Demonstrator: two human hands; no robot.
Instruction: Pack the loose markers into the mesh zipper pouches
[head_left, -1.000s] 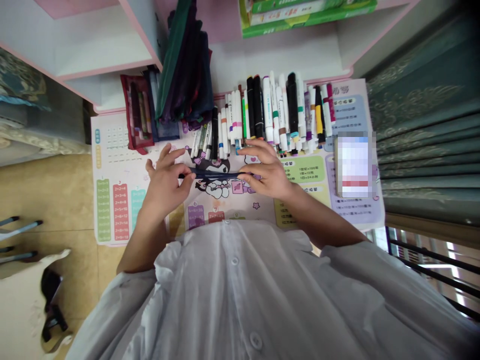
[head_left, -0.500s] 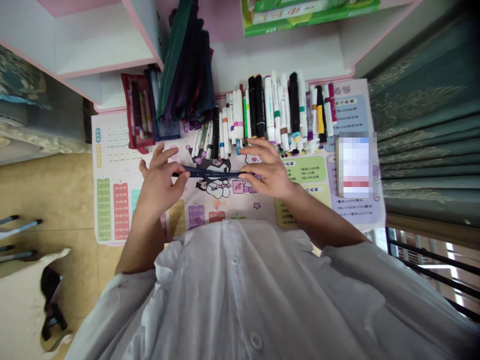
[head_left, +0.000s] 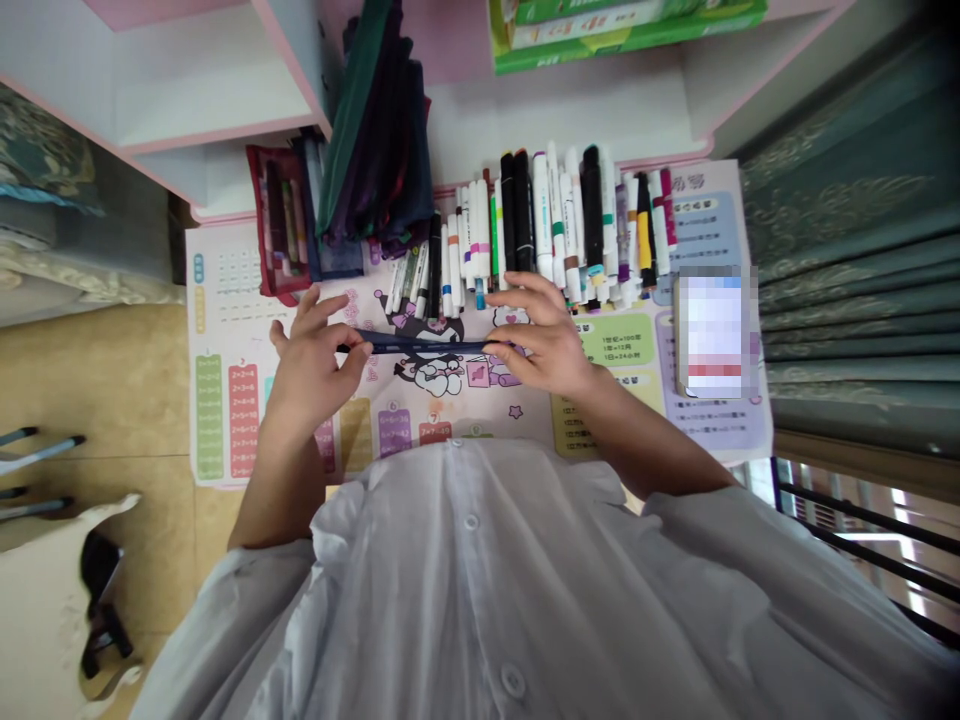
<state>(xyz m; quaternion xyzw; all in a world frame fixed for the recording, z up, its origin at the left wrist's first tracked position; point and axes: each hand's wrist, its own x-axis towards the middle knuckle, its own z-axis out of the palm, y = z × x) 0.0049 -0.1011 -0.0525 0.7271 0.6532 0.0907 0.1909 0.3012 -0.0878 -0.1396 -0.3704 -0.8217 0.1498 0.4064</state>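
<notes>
My left hand (head_left: 311, 360) and my right hand (head_left: 540, 335) hover over a printed desk mat (head_left: 240, 400), holding a narrow dark navy strip (head_left: 416, 344) level between them. It may be a flattened fabric pouch or a zip, but I cannot tell which. Each hand pinches one end between thumb and fingers. Just beyond my right fingers lies a dense row of marker pens (head_left: 547, 225), with the dark and white pens closest.
A red mesh pouch (head_left: 277, 220) and a stack of dark pouches (head_left: 379, 130) stand at the mat's far edge beneath a pink-trimmed white shelf (head_left: 210, 110). A pixelated rectangular object (head_left: 712, 335) lies on the mat's right side, beside a green curtain (head_left: 847, 250).
My left hand has drawn slightly leftward, and more of the strip now shows between my hands. The whole view has drifted slightly.
</notes>
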